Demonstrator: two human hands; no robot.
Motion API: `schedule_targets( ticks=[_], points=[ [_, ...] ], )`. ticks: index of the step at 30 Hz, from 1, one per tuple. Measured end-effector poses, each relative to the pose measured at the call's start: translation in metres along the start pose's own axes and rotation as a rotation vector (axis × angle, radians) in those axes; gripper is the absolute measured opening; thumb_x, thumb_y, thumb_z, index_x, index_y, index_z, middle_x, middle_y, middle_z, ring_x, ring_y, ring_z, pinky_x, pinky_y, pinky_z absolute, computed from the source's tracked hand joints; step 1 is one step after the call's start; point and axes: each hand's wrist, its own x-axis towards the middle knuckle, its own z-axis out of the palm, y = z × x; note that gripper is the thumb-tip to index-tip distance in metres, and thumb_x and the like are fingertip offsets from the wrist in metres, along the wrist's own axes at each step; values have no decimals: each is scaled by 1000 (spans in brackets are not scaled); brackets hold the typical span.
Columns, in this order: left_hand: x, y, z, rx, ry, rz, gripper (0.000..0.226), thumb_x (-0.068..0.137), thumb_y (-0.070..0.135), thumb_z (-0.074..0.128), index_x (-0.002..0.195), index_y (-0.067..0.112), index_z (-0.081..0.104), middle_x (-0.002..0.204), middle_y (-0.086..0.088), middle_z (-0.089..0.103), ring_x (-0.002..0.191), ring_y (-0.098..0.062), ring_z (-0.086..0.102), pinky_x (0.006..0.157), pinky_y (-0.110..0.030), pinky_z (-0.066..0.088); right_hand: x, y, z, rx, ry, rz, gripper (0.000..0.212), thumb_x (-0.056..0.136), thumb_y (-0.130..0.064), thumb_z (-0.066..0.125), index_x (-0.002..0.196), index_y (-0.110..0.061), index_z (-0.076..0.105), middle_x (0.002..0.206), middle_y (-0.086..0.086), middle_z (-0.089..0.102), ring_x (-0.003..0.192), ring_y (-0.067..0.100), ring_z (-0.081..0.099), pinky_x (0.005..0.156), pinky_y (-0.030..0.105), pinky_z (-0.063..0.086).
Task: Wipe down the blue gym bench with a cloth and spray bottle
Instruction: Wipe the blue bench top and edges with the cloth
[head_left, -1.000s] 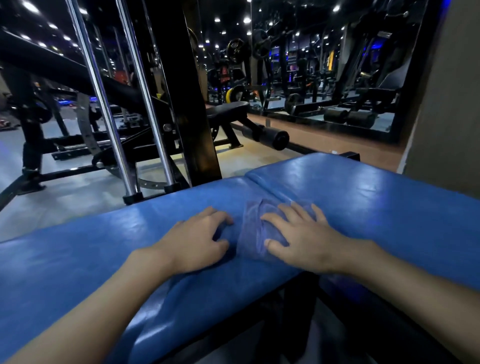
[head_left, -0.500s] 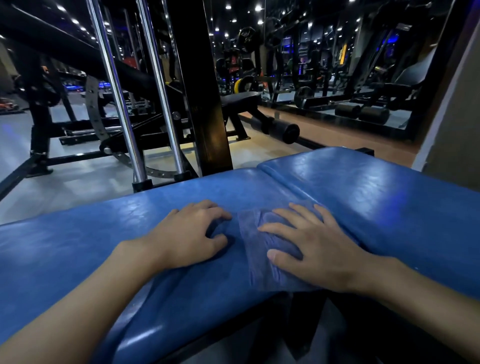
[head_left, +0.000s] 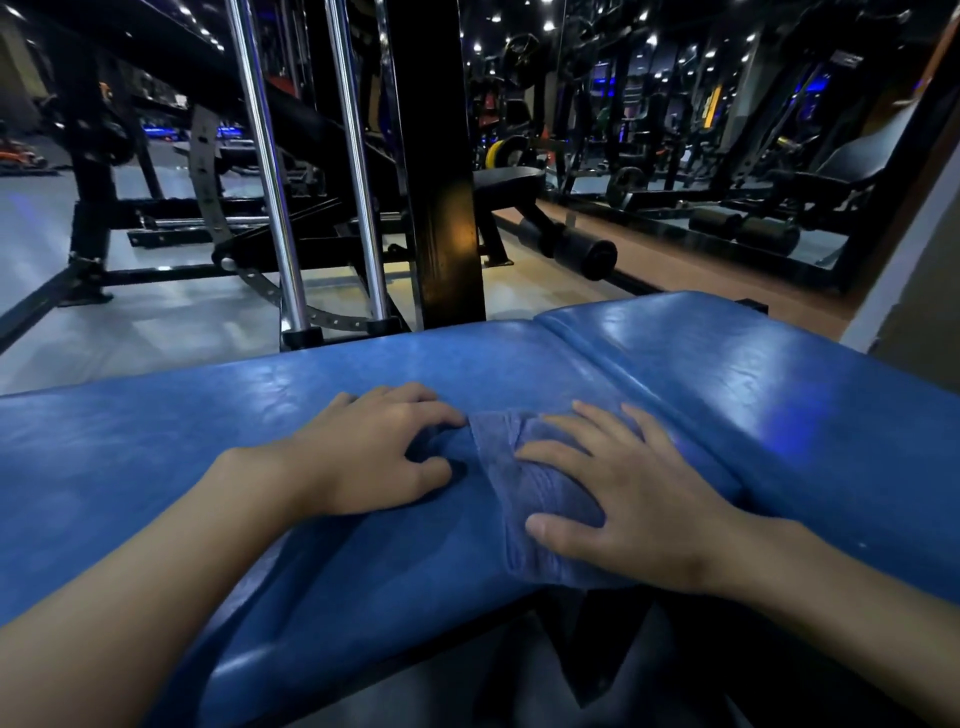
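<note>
The blue gym bench (head_left: 156, 457) runs across the whole view, with a seam between its two pads at the upper right. A blue-grey cloth (head_left: 511, 467) lies flat on the pad near the front edge. My right hand (head_left: 623, 499) presses on the cloth with spread, straight fingers. My left hand (head_left: 379, 452) rests on the bare pad just left of the cloth, its fingers bent and fingertips down, holding nothing. No spray bottle is in view.
Right behind the bench rise two chrome guide rods (head_left: 270, 208) and a thick black upright post (head_left: 441, 171). A black bench with roller pads (head_left: 582, 249) stands beyond. A wall corner (head_left: 914, 291) is at the right. Grey floor (head_left: 130, 327) lies to the left.
My right hand has drawn the cloth toward the front edge of the bench. My left hand has stayed in place on the pad.
</note>
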Motion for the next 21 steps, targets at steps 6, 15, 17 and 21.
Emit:
schedule_targets(
  ticks=[6, 15, 17, 21],
  points=[
    [-2, -4, 0, 4, 16, -3, 64, 78, 70, 36, 137, 47, 43, 143, 19, 38, 134, -9, 36, 108, -42, 29, 39, 55, -6, 140, 117, 189, 64, 79, -74, 33, 131, -40, 49, 140, -16, 49, 130, 11, 43, 107, 39, 33],
    [-10, -10, 0, -42, -6, 7, 85, 65, 86, 26, 139, 46, 42, 142, 20, 39, 133, -8, 39, 110, -46, 31, 17, 16, -7, -28, -121, 102, 83, 64, -93, -1, 141, -63, 13, 161, -7, 9, 148, 17, 2, 117, 52, 3],
    [-9, -11, 0, -42, -10, 8, 86, 63, 86, 26, 139, 47, 41, 142, 20, 37, 133, -8, 38, 111, -45, 29, 6, 5, -4, -36, -99, 11, 87, 60, -96, -2, 139, -63, 16, 162, -14, -3, 148, 11, -7, 118, 50, -3],
    [-7, -10, 0, -53, -15, 3, 86, 61, 87, 27, 138, 49, 40, 142, 22, 36, 133, -7, 37, 109, -42, 26, 18, 24, -1, 44, 33, -52, 70, 74, -89, 18, 132, -55, 40, 159, -18, 17, 144, 7, 19, 115, 47, 18]
  ],
)
